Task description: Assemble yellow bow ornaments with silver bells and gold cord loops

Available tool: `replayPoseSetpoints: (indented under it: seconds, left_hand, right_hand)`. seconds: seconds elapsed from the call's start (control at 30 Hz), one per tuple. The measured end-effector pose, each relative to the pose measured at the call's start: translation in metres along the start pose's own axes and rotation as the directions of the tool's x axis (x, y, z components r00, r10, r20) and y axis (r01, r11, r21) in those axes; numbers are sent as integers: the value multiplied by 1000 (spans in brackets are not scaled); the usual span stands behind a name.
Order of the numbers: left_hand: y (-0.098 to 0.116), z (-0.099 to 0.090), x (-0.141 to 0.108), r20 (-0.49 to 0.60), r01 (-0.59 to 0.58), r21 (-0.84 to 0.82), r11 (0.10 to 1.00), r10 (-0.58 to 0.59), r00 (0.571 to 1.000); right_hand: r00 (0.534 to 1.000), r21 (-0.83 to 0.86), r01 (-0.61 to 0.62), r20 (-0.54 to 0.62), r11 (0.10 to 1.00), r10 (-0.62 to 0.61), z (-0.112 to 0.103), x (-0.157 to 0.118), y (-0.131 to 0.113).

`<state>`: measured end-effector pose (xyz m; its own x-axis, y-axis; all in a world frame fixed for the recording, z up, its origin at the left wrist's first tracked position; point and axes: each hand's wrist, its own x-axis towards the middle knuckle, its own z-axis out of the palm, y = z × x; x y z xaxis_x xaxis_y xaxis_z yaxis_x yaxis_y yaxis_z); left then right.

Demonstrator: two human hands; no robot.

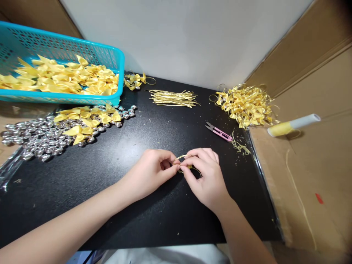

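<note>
Between my two hands, low in the middle of the view, is a thin gold cord (pixel 180 157) bent into a loop. My left hand (pixel 158 168) pinches it between thumb and fingers. From the other side my right hand (pixel 205 172) grips the same cord, its fingertips touching those of my left hand. A bit of yellow shows under the right fingers, mostly hidden. Beyond the hands lies a bundle of straight gold cords (pixel 174 98). Pink thread snips (pixel 219 132) rest to the right, beside some cord scraps (pixel 241 145).
A blue basket (pixel 119 75) of yellow bows (pixel 79 79) stands at the back left. Silver beads (pixel 41 137) and loose bows lie in front of it. At the back right is a pile of bows on cords (pixel 244 104), near a grey-and-yellow tube (pixel 294 124).
</note>
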<state>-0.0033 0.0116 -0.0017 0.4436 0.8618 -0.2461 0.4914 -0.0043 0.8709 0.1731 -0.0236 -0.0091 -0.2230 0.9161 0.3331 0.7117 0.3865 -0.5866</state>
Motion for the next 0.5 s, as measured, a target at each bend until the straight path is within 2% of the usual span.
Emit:
replayPoseSetpoints:
  seconds: [0.17, 0.4, 0.5]
  left_hand:
    - [-1, -1, 0, -9, -14, -30, 999, 14, 1000]
    - [-2, -1, 2, -9, 21, -212, 977, -23, 1000]
    - [-2, -1, 1, 2, 38, -241, 970, -39, 999]
  right_hand:
    - [1000, 7, -28, 9, 1000, 28, 1, 1, -2]
    - [999, 59, -24, -37, 998, 27, 1, 2, -2]
    - [998, 99, -25, -50, 995, 30, 0, 3, -2]
